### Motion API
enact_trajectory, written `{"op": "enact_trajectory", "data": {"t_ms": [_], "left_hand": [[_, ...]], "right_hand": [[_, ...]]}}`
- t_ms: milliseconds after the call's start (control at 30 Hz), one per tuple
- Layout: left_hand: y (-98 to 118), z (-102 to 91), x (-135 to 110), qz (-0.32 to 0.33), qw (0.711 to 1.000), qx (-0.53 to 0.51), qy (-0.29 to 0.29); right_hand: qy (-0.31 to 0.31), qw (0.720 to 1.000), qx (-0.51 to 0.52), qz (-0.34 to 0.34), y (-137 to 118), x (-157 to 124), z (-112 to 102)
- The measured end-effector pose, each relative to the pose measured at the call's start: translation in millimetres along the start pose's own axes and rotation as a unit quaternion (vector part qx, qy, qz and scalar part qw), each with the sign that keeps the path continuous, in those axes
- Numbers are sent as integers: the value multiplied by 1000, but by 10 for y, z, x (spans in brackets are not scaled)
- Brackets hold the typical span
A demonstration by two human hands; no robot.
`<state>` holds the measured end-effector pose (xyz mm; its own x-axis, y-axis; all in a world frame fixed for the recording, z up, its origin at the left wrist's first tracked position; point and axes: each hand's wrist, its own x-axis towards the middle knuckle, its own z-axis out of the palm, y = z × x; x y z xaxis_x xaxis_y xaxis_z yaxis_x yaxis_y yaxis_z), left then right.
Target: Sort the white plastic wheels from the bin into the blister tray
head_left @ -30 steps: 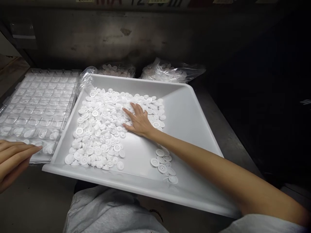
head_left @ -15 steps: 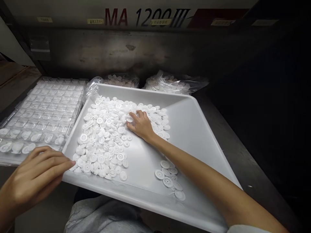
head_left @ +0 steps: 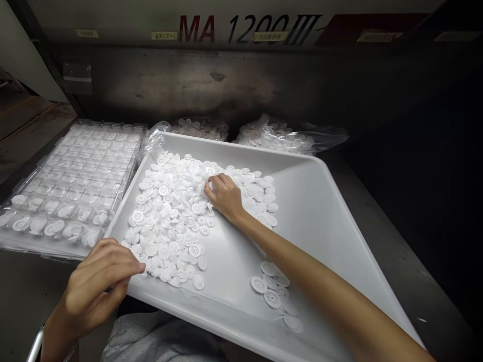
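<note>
A large white tray (head_left: 320, 211) rests tilted in front of me, holding a heap of several small white plastic discs (head_left: 169, 216). My right hand (head_left: 225, 195) lies in the heap's far part, fingers curled and pinching at the discs. My left hand (head_left: 98, 287) is at the tray's near left corner, its fingers bent together with the tips at the discs on the heap's near edge. A smaller cluster of discs (head_left: 277, 296) lies apart near the front rim, under my right forearm.
A clear blister tray (head_left: 75, 176) with rows of pockets lies to the left, its near rows holding discs. Two clear bags of discs (head_left: 287, 136) sit behind the white tray against a dark metal machine wall (head_left: 241, 80). Grey cloth (head_left: 162, 339) lies below.
My left hand has moved right from beside the blister tray to the white tray's near corner. My right hand's fingers have curled from flat into a pinch. The view has tilted up.
</note>
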<state>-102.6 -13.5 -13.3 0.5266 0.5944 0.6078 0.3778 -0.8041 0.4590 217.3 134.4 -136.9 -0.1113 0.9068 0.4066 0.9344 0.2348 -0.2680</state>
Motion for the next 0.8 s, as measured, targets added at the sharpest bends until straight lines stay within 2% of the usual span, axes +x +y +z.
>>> {"op": "enact_trajectory", "data": {"t_ms": [133,300,367,467,567,633,700,767,800], "left_hand": [[-41,34,-75,-24,1000,-15,13],[-10,119,-76,-49,998,-32,24],[39,159,-54,-67,995,-71,38],[129,211,-19,-107,976,-170,89],[204,244,5,-156,938,-272,147],[236,254,20,-201,892,-362,183],[254,255,46,-244,840,-439,204],[269,255,95,-275,810,-476,206],[277,259,133,-298,785,-501,209]], "right_hand": [[15,1000,21,2,-82,-30,35],[25,997,75,8,-52,12,103],[27,994,108,16,-29,36,125],[31,985,162,43,-18,56,128],[42,970,218,98,-40,67,96],[57,954,257,146,-70,82,61],[75,931,298,199,-110,112,21],[92,900,344,251,-160,159,-20],[97,883,371,273,-189,189,-41]]}}
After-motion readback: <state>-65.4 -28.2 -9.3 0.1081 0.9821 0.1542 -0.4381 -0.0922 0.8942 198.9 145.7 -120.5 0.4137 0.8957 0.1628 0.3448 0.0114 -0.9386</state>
